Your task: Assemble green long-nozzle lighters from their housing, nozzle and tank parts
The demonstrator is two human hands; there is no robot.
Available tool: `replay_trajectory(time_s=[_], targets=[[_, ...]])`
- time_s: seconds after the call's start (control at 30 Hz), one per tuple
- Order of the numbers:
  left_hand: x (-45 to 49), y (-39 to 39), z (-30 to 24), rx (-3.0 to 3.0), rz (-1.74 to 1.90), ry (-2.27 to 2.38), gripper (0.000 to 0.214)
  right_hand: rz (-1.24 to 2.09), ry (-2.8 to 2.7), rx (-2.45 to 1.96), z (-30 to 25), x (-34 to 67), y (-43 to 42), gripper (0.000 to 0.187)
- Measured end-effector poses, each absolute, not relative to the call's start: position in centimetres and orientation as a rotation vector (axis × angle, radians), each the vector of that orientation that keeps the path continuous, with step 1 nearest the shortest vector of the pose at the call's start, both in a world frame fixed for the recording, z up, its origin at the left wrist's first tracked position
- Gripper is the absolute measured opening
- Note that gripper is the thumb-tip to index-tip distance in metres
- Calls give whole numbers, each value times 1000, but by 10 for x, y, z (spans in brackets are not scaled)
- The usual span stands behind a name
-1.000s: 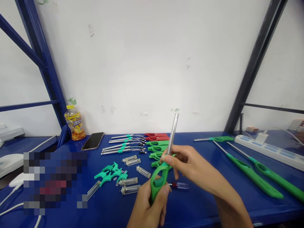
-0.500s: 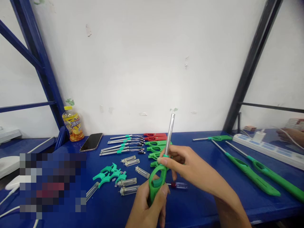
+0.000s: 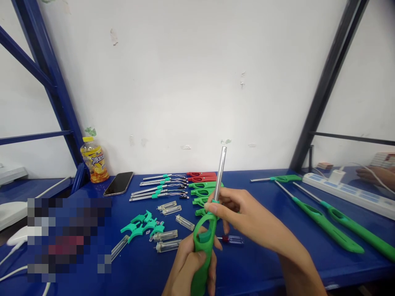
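Observation:
A green long-necked lighter (image 3: 203, 257) is held upright before me, its silver metal tube (image 3: 220, 172) pointing up. My left hand (image 3: 188, 265) wraps round the handle below the trigger opening, thumb lying across its front. With thumb and fingers, my right hand (image 3: 233, 209) pinches the lighter at the teal collar where the tube meets the handle. Behind the hands lie green handle shells (image 3: 202, 192) and red ones (image 3: 202, 179), partly hidden by my right hand. A screwdriver (image 3: 233, 239) with a clear and red handle rests on the table beneath my right wrist.
Left of the hands lie clear fuel tanks (image 3: 166, 235), teal triggers (image 3: 145, 225) and metal tubes with wires (image 3: 157, 192). A phone (image 3: 119, 183) and a bottle (image 3: 94, 162) stand farther left. Several lighters (image 3: 324, 222) and a white power strip (image 3: 348, 193) are at right.
My left hand has shifted its grip lower on the handle, its thumb now across the front, so more of the green handle shows. My right hand keeps its pinch at the collar.

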State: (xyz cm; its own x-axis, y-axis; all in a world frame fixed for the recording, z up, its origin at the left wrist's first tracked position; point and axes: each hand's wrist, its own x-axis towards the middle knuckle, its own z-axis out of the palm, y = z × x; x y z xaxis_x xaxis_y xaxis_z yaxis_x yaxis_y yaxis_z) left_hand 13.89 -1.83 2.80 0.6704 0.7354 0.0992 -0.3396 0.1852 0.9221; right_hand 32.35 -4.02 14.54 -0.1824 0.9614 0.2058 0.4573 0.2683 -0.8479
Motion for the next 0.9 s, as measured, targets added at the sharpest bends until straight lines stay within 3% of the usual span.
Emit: replay_trajectory(time_s=[0.9], targets=[[137, -25, 33, 1177, 826, 497, 37, 833, -1776, -1320, 147, 323, -39, 36]])
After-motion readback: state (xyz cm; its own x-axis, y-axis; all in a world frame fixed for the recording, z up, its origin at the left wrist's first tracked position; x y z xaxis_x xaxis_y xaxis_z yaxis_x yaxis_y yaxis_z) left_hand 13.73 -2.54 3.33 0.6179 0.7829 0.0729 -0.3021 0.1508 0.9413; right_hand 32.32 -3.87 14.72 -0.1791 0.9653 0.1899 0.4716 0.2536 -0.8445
